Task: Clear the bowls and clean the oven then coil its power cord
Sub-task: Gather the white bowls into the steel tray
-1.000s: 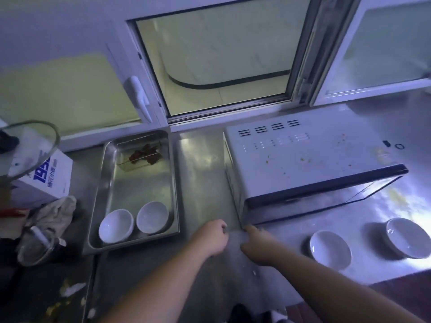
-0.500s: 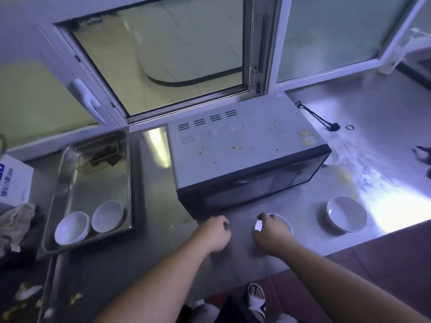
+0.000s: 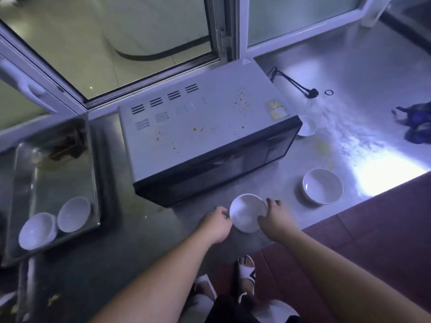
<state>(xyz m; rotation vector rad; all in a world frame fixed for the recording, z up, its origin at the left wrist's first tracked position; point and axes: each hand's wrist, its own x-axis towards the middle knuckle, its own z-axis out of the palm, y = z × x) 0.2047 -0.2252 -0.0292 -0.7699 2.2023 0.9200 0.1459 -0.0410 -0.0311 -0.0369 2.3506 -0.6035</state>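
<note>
**Two hands on one white bowl, oven just behind**

Two hands meet at the counter's near edge around a small white bowl, which is tipped so its glossy, empty inside faces up and toward the camera. The left hand has its fingers curled against the bowl's left rim; the right hand grips the right rim, fingertips hooked over the far edge. Below them, sandalled feet stand on red floor tiles.

Right of the held bowl, apart from it, a second white bowl sits upright on the steel counter. At the left, a steel tray holds two more white bowls side by side at its near end.

Just beyond the hands stands the oven — white top flecked with yellow-brown spatter, dark glass front facing the person. Its long axis runs left to right, skewed so the right end sits farther away. Another small bowl peeks out at its right end. Farther back, the black power cord trails uncoiled from the oven's rear corner rightward to its plug — a small black ring lies just beside it.
</note>
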